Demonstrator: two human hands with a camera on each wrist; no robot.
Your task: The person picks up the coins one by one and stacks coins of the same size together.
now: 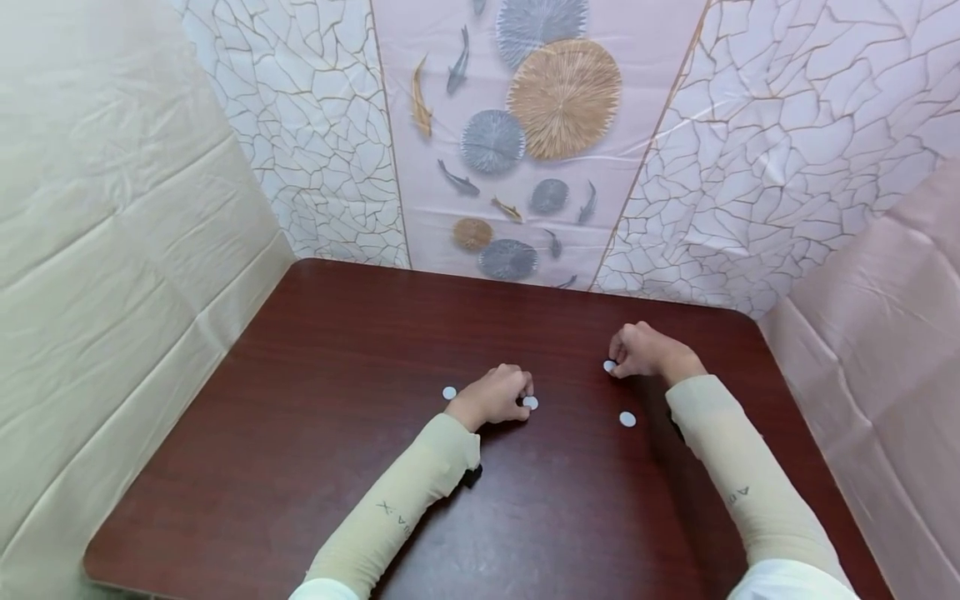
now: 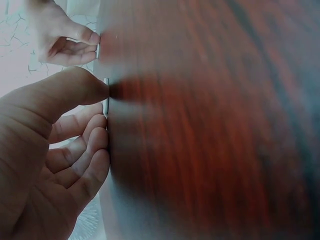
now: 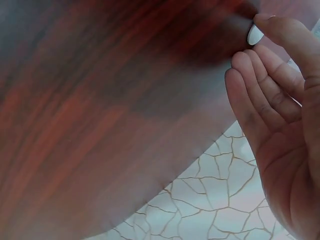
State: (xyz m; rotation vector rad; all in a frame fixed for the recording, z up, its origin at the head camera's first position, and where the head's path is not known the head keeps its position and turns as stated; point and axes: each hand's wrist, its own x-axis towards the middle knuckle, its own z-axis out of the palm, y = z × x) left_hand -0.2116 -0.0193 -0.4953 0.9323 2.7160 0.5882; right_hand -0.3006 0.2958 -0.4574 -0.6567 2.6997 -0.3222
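Near the middle of the dark red-brown table [image 1: 337,467], my left hand [image 1: 495,395] pinches a small flat white disc [image 1: 531,403] by its edges. In the left wrist view, thumb and forefinger sit at opposite edges of this disc [image 2: 106,99], which lies flat at the wood. Farther back and to the right, my right hand [image 1: 648,350] has its thumb and fingertips at the edges of another white disc [image 1: 609,366]. That disc [image 3: 255,34] shows between thumb and forefinger in the right wrist view. The other fingers of both hands are bent, their tips close to the tabletop.
One more white disc [image 1: 449,392] lies left of my left hand, and another [image 1: 627,419] in front of my right hand. A patterned backdrop [image 1: 322,125] stands along the table's far edge. Pale cloth walls [image 1: 127,275] hang at both sides.
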